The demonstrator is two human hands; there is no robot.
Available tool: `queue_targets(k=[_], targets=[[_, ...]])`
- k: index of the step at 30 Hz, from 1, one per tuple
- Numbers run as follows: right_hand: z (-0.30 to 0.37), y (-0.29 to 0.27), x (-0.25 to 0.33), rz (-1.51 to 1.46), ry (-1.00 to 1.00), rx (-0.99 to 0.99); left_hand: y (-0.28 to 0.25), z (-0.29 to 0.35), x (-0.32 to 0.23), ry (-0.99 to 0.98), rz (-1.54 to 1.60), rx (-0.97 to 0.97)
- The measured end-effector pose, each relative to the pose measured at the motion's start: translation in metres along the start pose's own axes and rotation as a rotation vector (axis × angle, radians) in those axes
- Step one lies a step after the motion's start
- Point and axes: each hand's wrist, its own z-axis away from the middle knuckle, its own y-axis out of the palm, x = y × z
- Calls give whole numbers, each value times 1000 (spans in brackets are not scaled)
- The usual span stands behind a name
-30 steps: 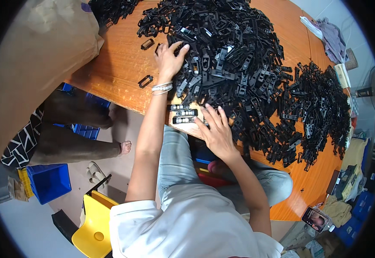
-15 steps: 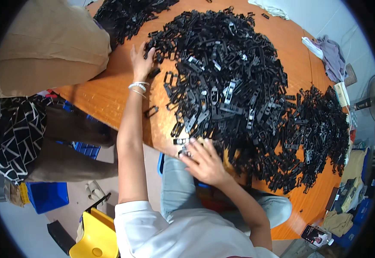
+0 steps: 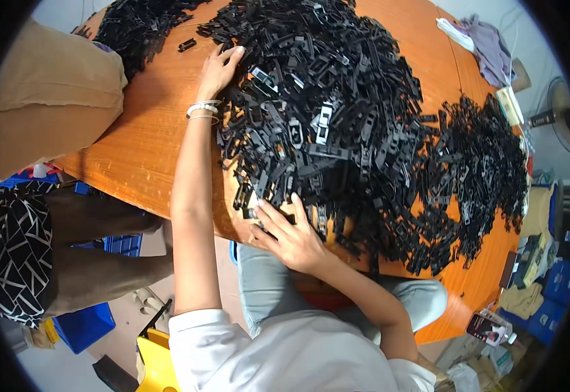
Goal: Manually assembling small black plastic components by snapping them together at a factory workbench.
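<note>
A large heap of small black plastic clip-like parts (image 3: 337, 85) covers the middle of the round wooden table (image 3: 134, 144). My left hand (image 3: 219, 70), with bracelets at the wrist, rests against the heap's left edge. Its thumb stands apart from the fingers, whose tips are partly hidden among the parts. Close to the table's near edge, my right hand (image 3: 296, 243) lies with fingers spread over a few of the black parts. Neither hand visibly grips a part.
A smaller dark heap (image 3: 138, 29) lies at the far left, another (image 3: 477, 163) at the right. One loose part (image 3: 187, 44) sits beyond my left hand. A person in brown trousers (image 3: 43, 98) stands at the left. A phone (image 3: 489, 328) and fan (image 3: 559, 114) are at the right.
The view has shifted, so the table appears higher and further left. My left hand has moved right against the heap, and loose parts beside that forearm now lie at the heap's edge.
</note>
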Motion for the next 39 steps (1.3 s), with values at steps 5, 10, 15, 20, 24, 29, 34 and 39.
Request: queue_targets(k=[5, 10, 15, 20, 24, 29, 34, 39], targets=[[6, -1, -11, -40, 8, 5, 16, 8, -5, -60, 27, 29], [8, -6, -15, -72, 3, 6, 29, 17, -12, -48, 81, 47], [9, -2, -18, -40, -41, 14, 38, 30, -24, 64, 122, 189], [8, -7, -19, -41, -54, -32, -14, 48, -39, 98, 216, 415], [11, -8, -17, -62, -95, -102, -56, 78, -11, -41, 372, 259], [9, -8, -15, -12, -124, -203, -39, 134, 9, 154, 77, 316], [16, -10, -14, 35, -114, -248, -72, 147, -1, -38, 463, 29], [20, -12, -15, 42, -119, -262, -94, 175, 10, -203, 175, -60]])
